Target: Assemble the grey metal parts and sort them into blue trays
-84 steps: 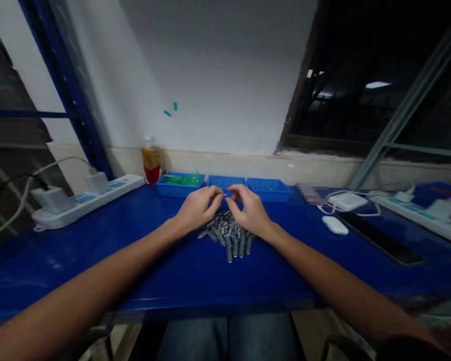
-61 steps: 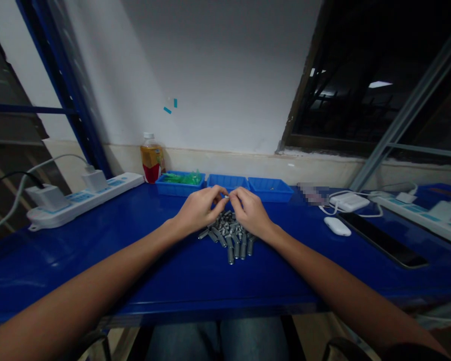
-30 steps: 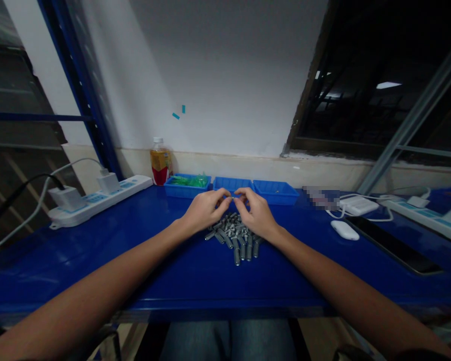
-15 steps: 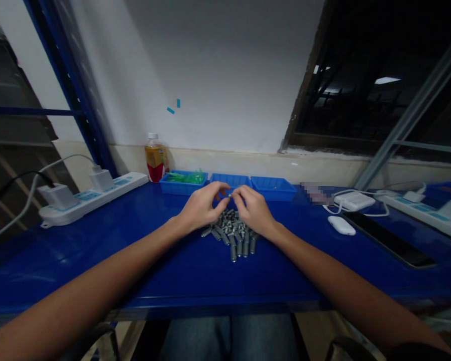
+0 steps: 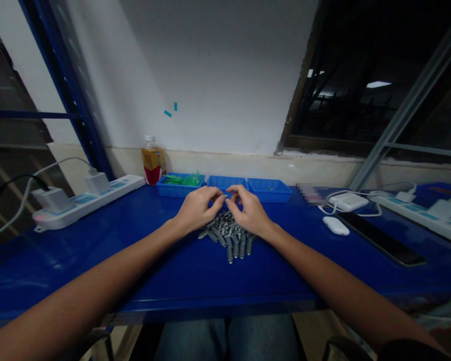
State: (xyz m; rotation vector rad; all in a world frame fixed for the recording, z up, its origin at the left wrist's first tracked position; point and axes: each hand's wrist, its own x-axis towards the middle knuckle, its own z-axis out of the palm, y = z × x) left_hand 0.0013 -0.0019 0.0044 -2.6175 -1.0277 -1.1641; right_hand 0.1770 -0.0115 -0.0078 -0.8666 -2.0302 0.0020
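Observation:
Over a heap of small metal parts, my left hand (image 5: 198,209) pinches a tiny shiny piece (image 5: 225,196) between thumb and index finger; its exact kind is too small to make out. Facing it from the right, my right hand (image 5: 250,210) has thumb and index finger apart, their tips close to that piece. Whether they touch it I cannot tell. Below both hands lies the heap of short metal pieces (image 5: 225,221). Several longer grey metal cylinders (image 5: 242,246) fan out along its near side on the blue table (image 5: 165,281).
Behind the hands stand a blue tray with green plastic (image 5: 180,189) and two more blue trays (image 5: 227,181) (image 5: 269,190). A drink bottle (image 5: 153,163) and a power strip (image 5: 93,200) are left. A phone (image 5: 383,238), a white case (image 5: 335,225) and cables lie right.
My left thumb and index finger have closed on the tiny piece, while my right thumb and index finger have parted. The view has shifted slightly; the heap looks much the same.

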